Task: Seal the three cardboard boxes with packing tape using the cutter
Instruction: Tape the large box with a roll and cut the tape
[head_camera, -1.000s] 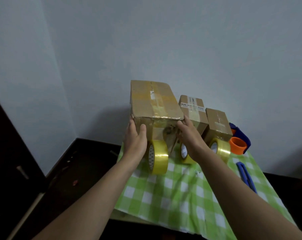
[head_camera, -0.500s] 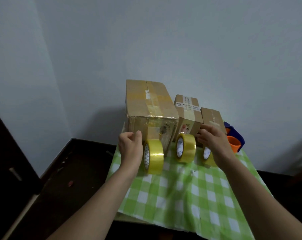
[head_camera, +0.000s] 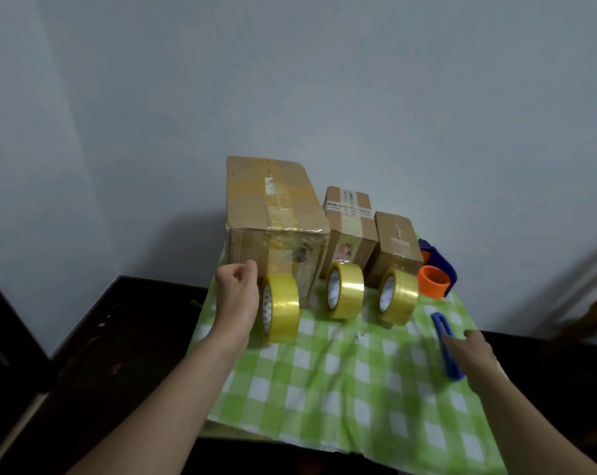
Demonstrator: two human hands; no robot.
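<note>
Three cardboard boxes stand in a row against the wall: a large box (head_camera: 273, 200), a middle box (head_camera: 350, 221) and a small box (head_camera: 396, 238). In front of each stands an upright roll of yellow tape: left roll (head_camera: 283, 308), middle roll (head_camera: 346, 290), right roll (head_camera: 398, 296). My left hand (head_camera: 237, 296) hovers loosely curled beside the left roll, holding nothing. A blue cutter (head_camera: 444, 341) lies on the cloth at the right. My right hand (head_camera: 470, 351) rests over its near part, blurred; its grip is unclear.
A green checked cloth (head_camera: 341, 382) covers the small table. A blue and orange tape dispenser (head_camera: 435, 275) sits right of the small box. Dark floor lies left of the table, and the wall stands close behind the boxes.
Both hands left the large box. The left hand dropped beside the left roll. The right hand swung right, past the right roll, down onto the blue cutter.
</note>
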